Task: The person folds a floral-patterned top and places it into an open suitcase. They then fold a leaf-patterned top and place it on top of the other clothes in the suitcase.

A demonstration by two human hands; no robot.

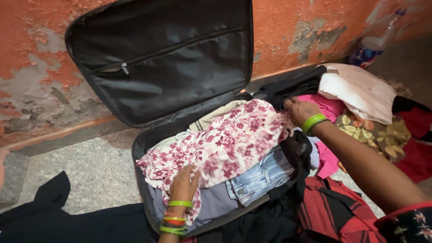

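Floral garment (220, 144): soft, light, limp; likely bunches, best taken at edges. Lies atop jeans (261, 175) in open suitcase (144, 148), spread between both hands. Left hand (183, 182) flat, fingers open, pressing near hem. Right hand (300, 110) closed, pinching far edge beside clothes pile (360, 90).

Wall (40, 54), 9 to 2 o'clock: orange paint peeling, grey patches bare. Floor (94, 166): speckled grey stone. Plastic bottle (375, 42) leans at wall, 2 o'clock.
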